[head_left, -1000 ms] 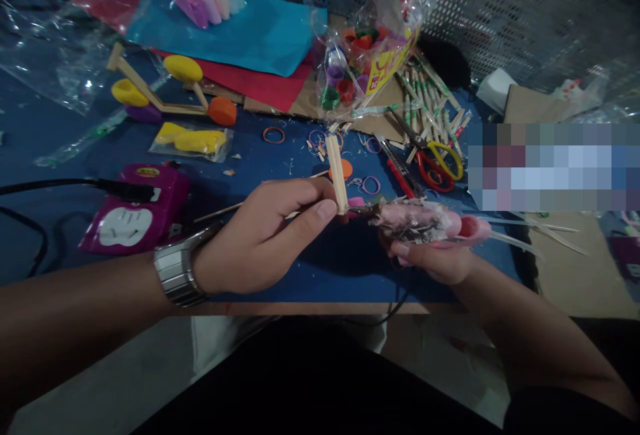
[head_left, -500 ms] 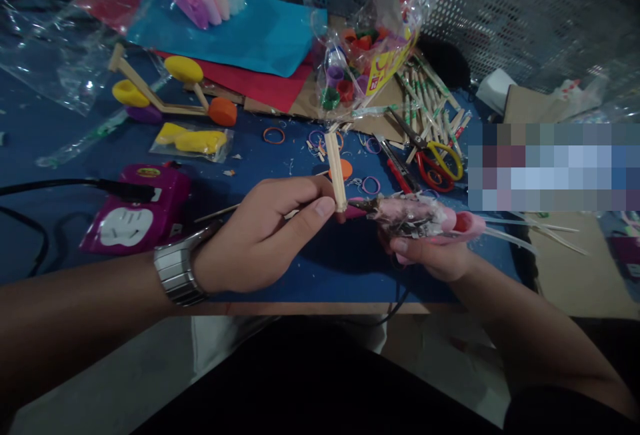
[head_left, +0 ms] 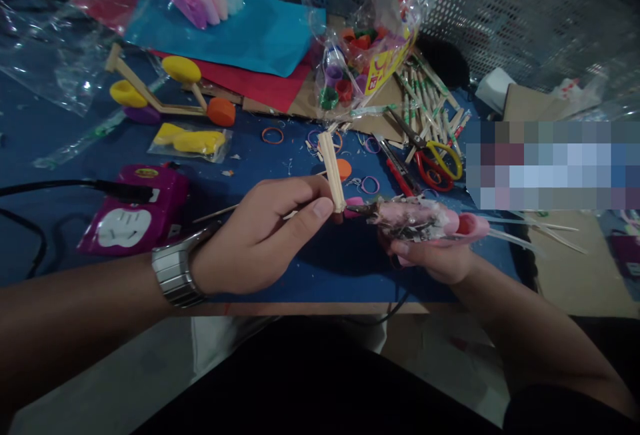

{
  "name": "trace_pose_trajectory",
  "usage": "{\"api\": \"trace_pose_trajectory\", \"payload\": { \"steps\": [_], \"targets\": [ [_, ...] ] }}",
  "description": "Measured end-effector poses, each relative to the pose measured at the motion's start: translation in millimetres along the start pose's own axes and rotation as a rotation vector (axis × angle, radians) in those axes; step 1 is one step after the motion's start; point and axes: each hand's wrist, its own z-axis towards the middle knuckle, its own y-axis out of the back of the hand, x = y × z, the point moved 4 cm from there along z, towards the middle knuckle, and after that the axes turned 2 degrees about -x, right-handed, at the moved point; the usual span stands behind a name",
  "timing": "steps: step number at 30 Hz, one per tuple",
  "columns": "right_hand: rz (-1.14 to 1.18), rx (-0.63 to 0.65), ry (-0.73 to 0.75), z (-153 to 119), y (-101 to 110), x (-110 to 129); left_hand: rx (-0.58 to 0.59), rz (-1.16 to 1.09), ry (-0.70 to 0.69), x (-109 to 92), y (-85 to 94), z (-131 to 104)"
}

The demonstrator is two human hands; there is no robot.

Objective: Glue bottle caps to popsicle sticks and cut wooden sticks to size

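Head view: compared with half a second earlier, the wooden stick bundle (head_left: 331, 171), centre of frame, leans further left at its upper end; long axis near-vertical. The left hand (head_left: 267, 235) pinches its base, thumb against fingers. The right hand (head_left: 434, 258) is clamped round the pink glue gun (head_left: 419, 216), right of centre, pointing left.

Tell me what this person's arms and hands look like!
The left hand wears no glove; a silver metal wristband with wide links circles its wrist. The right hand is bare too, with a black sleeve higher up that arm.
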Motion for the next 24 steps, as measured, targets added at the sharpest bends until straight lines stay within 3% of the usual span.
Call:
{"api": "trace_pose_trajectory", "payload": {
  "steps": [7, 24],
  "targets": [
    [0.008, -0.021, -0.031, -1.4, -0.5, 1.6, 0.013, 0.006, 0.005, 0.9, -1.1, 0.2],
    [-0.011, 0.027, 0.066, -0.2, -1.5, 2.8, 0.028, 0.033, 0.031, 1.3, -0.9, 0.7]
  ]
}}
